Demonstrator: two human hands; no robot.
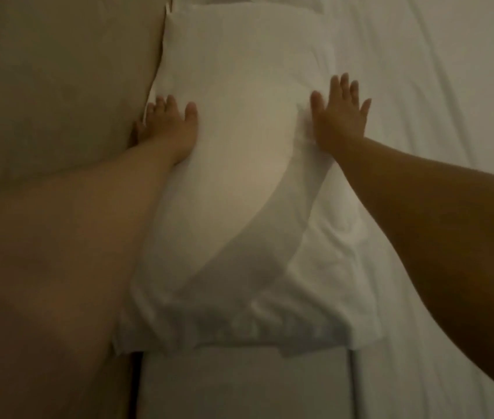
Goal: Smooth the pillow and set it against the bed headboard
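The pillow (239,164) sits flanked by flat, open hands, left hand (171,128) and right hand (341,116); press evenly outward, nudging it snug against the headboard (58,86).

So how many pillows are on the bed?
2, it seems. One white pillow lies beside the beige headboard, under both hands. A second pillow's corner peeks in at the top edge; others may be out of view.

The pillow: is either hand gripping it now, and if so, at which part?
Neither hand grips it. The left hand lies on the pillow at its edge by the headboard; the right hand presses flat, fingers spread, on the opposite edge.
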